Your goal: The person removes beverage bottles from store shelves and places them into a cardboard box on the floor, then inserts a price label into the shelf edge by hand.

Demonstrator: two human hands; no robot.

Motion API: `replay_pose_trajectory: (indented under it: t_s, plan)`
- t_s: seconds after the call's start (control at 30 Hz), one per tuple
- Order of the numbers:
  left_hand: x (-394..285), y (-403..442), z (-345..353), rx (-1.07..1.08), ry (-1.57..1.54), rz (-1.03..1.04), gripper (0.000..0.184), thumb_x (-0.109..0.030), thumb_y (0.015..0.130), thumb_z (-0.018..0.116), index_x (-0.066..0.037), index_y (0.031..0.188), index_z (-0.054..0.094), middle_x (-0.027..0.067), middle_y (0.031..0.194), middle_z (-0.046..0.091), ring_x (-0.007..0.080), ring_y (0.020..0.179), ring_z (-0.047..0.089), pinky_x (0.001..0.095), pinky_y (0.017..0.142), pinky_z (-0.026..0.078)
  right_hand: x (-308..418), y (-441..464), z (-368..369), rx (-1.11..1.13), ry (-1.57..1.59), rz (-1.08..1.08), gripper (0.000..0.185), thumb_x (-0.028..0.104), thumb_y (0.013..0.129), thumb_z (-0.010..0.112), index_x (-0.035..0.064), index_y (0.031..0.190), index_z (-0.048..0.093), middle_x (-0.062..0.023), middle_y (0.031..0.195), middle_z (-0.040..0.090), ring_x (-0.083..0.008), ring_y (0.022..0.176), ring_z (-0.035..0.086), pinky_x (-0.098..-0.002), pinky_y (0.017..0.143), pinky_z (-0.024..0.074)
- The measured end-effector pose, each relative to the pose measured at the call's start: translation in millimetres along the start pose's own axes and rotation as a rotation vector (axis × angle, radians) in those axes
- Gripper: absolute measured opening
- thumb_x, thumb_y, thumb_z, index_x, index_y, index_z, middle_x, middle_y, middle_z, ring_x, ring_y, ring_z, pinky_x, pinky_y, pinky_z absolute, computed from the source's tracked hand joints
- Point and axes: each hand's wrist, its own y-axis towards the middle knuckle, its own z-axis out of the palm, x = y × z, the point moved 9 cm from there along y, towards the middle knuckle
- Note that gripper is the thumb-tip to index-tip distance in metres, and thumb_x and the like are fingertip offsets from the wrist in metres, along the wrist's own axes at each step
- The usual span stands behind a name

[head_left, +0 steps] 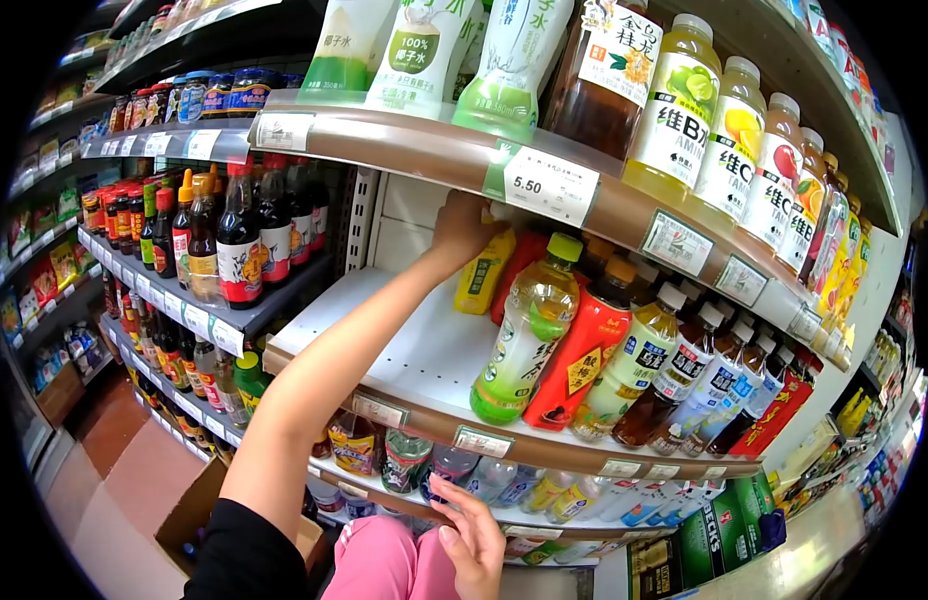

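Note:
My left hand reaches deep into the middle shelf, its fingers closed around the top of a yellow bottle. The bottle stands near the back and tilts slightly; its cap is hidden by the hand. Just right of it is a red pack, partly covered by a green-capped tea bottle at the front. My right hand hovers low in front of the lower shelf, above the pink-clad knees. Its fingers are apart and slightly bent, with nothing in them.
Drink bottles crowd the shelf's right side. An upper shelf edge overhangs my left hand. Sauce bottles line the left rack. A cardboard box stands on the floor, and a green BECK'S carton sits at lower right.

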Motion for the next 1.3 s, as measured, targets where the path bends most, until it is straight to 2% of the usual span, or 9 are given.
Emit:
replay_pose_trajectory:
  t_s: [0.13, 0.3, 0.53, 0.57, 0.67, 0.83, 0.97, 1.13, 1.3]
  plan:
    - [-72, -37, -60, 0.094, 0.09, 0.029, 0.046, -0.015, 0.076, 0.079, -0.001, 0.117, 0.062, 0.0188, 0.11, 0.063, 0.035, 0.095, 0.063, 0.0407, 0.08, 0.052, -5, 0, -3, 0.026, -0.028, -0.063, 0.044, 0.012, 0.093, 0.058, -0.0053, 0.134, 0.05, -0.0243, 0.143, 0.05, -0.0315, 0.135, 0.048, -0.0437, 0.11, 0.0393]
    - [-88, -82, -112, 0.08, 0.071, 0.056, 0.037, -0.009, 0.071, 0.083, 0.001, 0.095, 0.056, 0.0146, 0.089, 0.057, 0.0287, 0.078, 0.06, 0.0373, 0.07, 0.049, -1, -2, 4, 0.06, -0.039, -0.068, 0.046, 0.012, 0.093, 0.058, -0.0054, 0.135, 0.05, -0.0232, 0.143, 0.05, -0.0306, 0.136, 0.048, -0.0428, 0.11, 0.0384]
    - [-121, -131, -169, 0.032, 0.057, 0.002, 0.032, -0.002, 0.072, 0.081, -0.001, 0.092, 0.056, 0.0082, 0.086, 0.054, 0.0196, 0.077, 0.059, 0.0294, 0.063, 0.051, -3, -1, 18, 0.108, -0.015, -0.015, 0.054, 0.007, 0.093, 0.06, -0.0009, 0.144, 0.043, -0.0189, 0.146, 0.05, -0.0262, 0.137, 0.047, -0.0391, 0.11, 0.0382]
    - [-128, -135, -175, 0.019, 0.014, -0.022, 0.033, 0.0, 0.072, 0.079, 0.0, 0.092, 0.054, 0.012, 0.085, 0.053, 0.0255, 0.073, 0.057, 0.034, 0.065, 0.048, -4, 2, 22, 0.119, 0.029, -0.003, 0.059, 0.009, 0.094, 0.059, 0.001, 0.148, 0.036, -0.0195, 0.147, 0.047, -0.0268, 0.137, 0.046, -0.0394, 0.111, 0.0373]
    - [-143, -142, -186, 0.053, 0.037, -0.061, 0.032, 0.002, 0.073, 0.079, 0.0, 0.094, 0.055, 0.0056, 0.089, 0.053, 0.0131, 0.078, 0.058, 0.0243, 0.061, 0.054, -8, 18, 37, 0.142, 0.189, 0.045, 0.075, 0.018, 0.096, 0.058, 0.008, 0.157, 0.017, -0.0216, 0.153, 0.039, -0.031, 0.139, 0.043, -0.043, 0.113, 0.0345]
    - [-178, -155, -197, 0.047, 0.056, -0.062, 0.031, 0.006, 0.072, 0.078, 0.0, 0.093, 0.055, 0.0051, 0.088, 0.052, 0.0123, 0.076, 0.058, 0.0234, 0.059, 0.053, -6, 47, 62, 0.207, 0.661, 0.131, 0.087, 0.041, 0.095, 0.056, 0.0211, 0.161, 0.004, -0.0194, 0.162, 0.021, -0.0368, 0.146, 0.031, -0.0519, 0.119, 0.0258]
    - [-197, -170, -201, 0.048, 0.09, -0.062, 0.031, 0.009, 0.073, 0.075, 0.002, 0.101, 0.065, 0.0071, 0.089, 0.052, 0.0141, 0.077, 0.058, 0.0246, 0.059, 0.052, -4, 59, 73, 0.202, 0.972, 0.143, 0.081, 0.045, 0.094, 0.056, 0.0248, 0.159, 0.013, -0.0127, 0.161, 0.022, -0.0317, 0.148, 0.025, -0.0515, 0.122, 0.0176]
    - [-207, -184, -203, 0.041, 0.125, -0.072, 0.025, 0.01, 0.075, 0.074, 0.003, 0.097, 0.064, 0.0055, 0.089, 0.049, 0.0126, 0.076, 0.057, 0.0234, 0.062, 0.05, -8, 71, 77, 0.212, 1.185, 0.149, 0.065, 0.045, 0.1, 0.05, 0.0152, 0.154, 0.028, -0.0092, 0.153, 0.035, -0.0267, 0.14, 0.036, -0.044, 0.12, 0.0243]
    - [-222, -193, -211, -0.012, 0.2, 0.01, 0.028, 0.01, 0.073, 0.074, 0.0, 0.097, 0.064, 0.0065, 0.088, 0.05, 0.0157, 0.075, 0.055, 0.0259, 0.059, 0.047, -8, 65, 82, 0.324, 1.246, 0.134, 0.068, 0.041, 0.101, 0.049, 0.012, 0.157, 0.024, -0.0066, 0.156, 0.032, -0.0245, 0.142, 0.035, -0.0401, 0.121, 0.0228]
